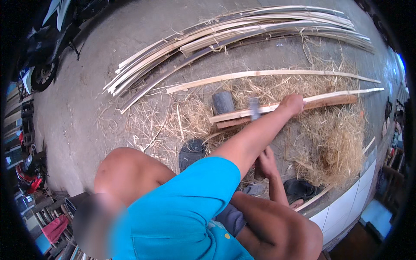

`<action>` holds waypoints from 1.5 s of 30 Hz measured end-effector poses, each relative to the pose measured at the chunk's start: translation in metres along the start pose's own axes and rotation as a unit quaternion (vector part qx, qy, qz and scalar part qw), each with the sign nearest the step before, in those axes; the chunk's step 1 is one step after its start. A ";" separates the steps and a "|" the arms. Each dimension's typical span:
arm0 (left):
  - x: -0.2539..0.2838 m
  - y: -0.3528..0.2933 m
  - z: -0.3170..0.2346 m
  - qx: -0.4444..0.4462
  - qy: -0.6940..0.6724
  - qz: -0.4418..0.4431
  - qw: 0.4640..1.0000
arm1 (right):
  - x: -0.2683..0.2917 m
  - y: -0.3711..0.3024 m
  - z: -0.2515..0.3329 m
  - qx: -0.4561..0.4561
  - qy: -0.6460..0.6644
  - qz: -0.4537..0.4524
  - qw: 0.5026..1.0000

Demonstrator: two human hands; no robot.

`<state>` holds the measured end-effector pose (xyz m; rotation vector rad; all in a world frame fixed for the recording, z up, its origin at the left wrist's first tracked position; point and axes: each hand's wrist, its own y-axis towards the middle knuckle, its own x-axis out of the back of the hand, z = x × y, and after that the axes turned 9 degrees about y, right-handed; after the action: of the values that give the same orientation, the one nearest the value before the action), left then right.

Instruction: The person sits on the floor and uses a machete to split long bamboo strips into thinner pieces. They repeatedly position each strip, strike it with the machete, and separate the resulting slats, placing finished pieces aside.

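My left arm reaches across to the upper right. My left hand (pixel 293 105) is closed around a long pale wood or bamboo strip (pixel 238 115). The strip lies slanted along a reddish-brown wooden piece (pixel 331 102). Below that forearm, my right hand (pixel 266 163) is closed on the brown handle of a knife-like tool (pixel 259 172). Its grey blade (pixel 254 109) shows motion-smeared against the strip; my left forearm hides the middle of the tool. Next to the strip's near end sits a dark grey cylindrical block (pixel 223 102). A second pale strip (pixel 260 73) lies just beyond.
Curly shavings (pixel 342 151) cover the ground around the strips. A bundle of long strips (pixel 242 34) lies at the far side. White tiles (pixel 342 203) edge the floor at the right. A motorcycle (pixel 43 60) stands at the far left. My sandalled foot (pixel 192 152) is near the work.
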<state>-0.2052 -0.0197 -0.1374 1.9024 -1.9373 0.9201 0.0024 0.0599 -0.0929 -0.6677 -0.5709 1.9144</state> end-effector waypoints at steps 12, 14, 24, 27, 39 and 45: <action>0.006 -0.005 -0.006 -0.006 -0.009 0.021 1.000 | -0.069 -0.040 0.061 -0.160 -0.300 0.222 0.914; 0.010 -0.004 -0.002 -0.003 -0.029 -0.010 1.000 | -0.057 -0.031 0.039 -0.040 -0.313 0.248 0.916; 0.027 0.001 -0.017 -0.049 0.084 0.107 0.989 | 0.019 0.030 -0.036 0.118 -0.094 -0.078 0.985; 0.022 0.003 -0.001 -0.070 0.092 0.049 0.992 | -0.014 0.001 -0.024 0.167 -0.248 0.072 0.952; 0.025 0.003 0.002 -0.096 0.089 0.055 0.990 | -0.040 -0.004 0.014 -0.127 -0.227 0.152 0.953; 0.015 0.010 0.002 -0.087 0.077 0.075 0.990 | -0.012 -0.032 -0.057 -0.073 -0.233 0.109 0.964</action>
<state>-0.2157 -0.0337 -0.1320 1.5598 -2.0170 0.8771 0.0660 0.0674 -0.1120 -0.3770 -0.9741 2.2705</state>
